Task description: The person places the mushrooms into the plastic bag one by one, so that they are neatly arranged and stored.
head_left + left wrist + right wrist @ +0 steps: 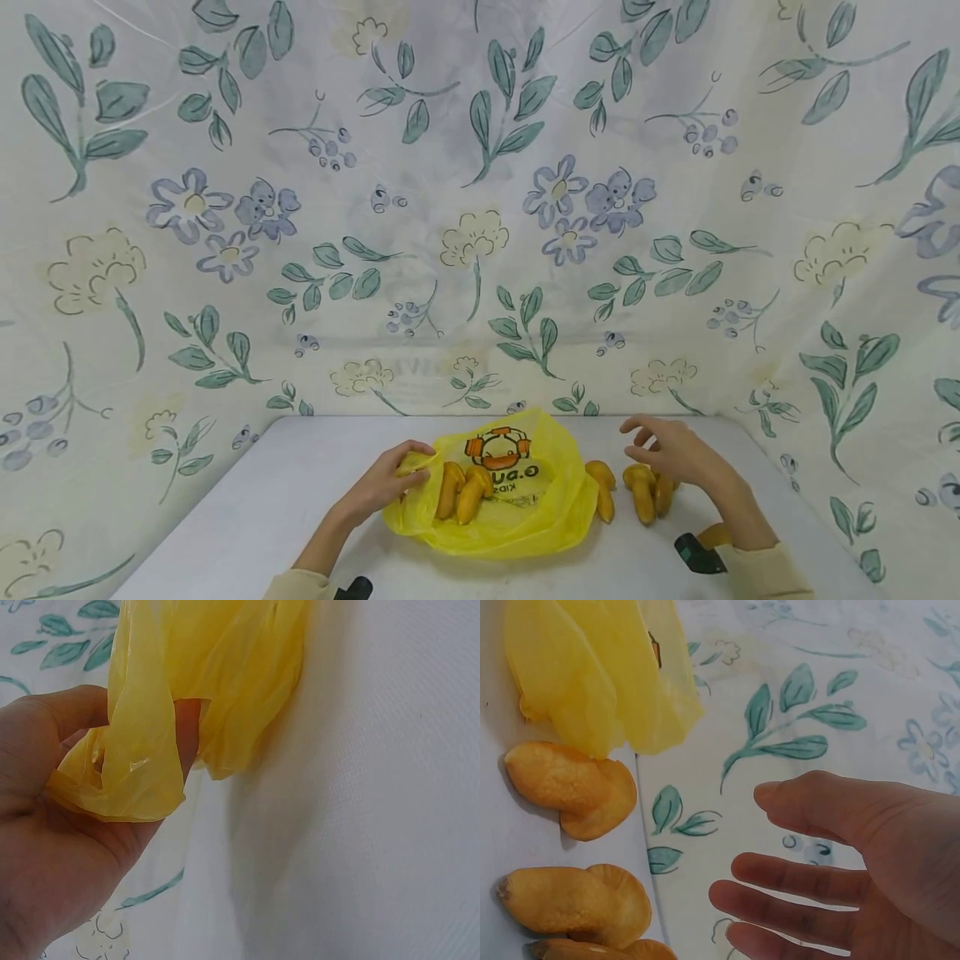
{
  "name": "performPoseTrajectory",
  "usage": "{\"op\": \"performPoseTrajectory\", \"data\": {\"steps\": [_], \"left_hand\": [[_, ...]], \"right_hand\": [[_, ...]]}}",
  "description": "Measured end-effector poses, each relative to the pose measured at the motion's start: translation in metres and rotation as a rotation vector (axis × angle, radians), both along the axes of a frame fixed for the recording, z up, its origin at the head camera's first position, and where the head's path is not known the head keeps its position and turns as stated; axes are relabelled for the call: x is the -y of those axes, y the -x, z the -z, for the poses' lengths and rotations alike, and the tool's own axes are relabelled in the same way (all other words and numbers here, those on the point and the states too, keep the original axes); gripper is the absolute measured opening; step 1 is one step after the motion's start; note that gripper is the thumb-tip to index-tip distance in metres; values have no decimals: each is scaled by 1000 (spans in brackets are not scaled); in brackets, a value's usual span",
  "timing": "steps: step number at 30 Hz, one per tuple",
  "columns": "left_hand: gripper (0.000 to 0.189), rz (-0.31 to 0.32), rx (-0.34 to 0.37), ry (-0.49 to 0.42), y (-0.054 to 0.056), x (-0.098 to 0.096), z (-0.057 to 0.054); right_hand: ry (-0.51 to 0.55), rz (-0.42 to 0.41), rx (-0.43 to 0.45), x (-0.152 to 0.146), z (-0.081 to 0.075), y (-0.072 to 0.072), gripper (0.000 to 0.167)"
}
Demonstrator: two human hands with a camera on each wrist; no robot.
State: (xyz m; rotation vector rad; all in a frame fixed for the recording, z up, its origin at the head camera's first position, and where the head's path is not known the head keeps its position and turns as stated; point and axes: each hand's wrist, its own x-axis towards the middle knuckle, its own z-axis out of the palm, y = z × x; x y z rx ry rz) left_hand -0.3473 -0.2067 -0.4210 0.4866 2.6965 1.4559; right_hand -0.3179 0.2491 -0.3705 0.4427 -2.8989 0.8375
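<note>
A yellow plastic bag (551, 525) with a printed cartoon duck lies on the table, its mouth toward the left. My left hand (392, 479) grips the bag's edge there; in the left wrist view the thin film (142, 765) drapes over the fingers. Two brownish-yellow mushrooms (472, 495) show within the bag's mouth. Just right of the bag lies another mushroom (602, 493). Farther right is a pair of mushrooms (641, 495), one partly behind the other. Above this pair hovers my right hand (667, 450), fingers spread and loosely bent, holding nothing.
One more mushroom (712, 536) lies nearer the front, partly hidden by the right wrist and its black camera (697, 554). The white table (247, 500) ends at a hanging floral cloth (480, 250), which rises behind and along both sides.
</note>
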Motion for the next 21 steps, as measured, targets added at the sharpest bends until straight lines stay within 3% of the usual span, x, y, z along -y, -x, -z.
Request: {"op": "performPoseTrajectory", "data": {"steps": [21], "left_hand": [[32, 0, -3, 3, 0, 0, 0]], "right_hand": [[22, 58, 28, -20, 7, 6, 37]]}}
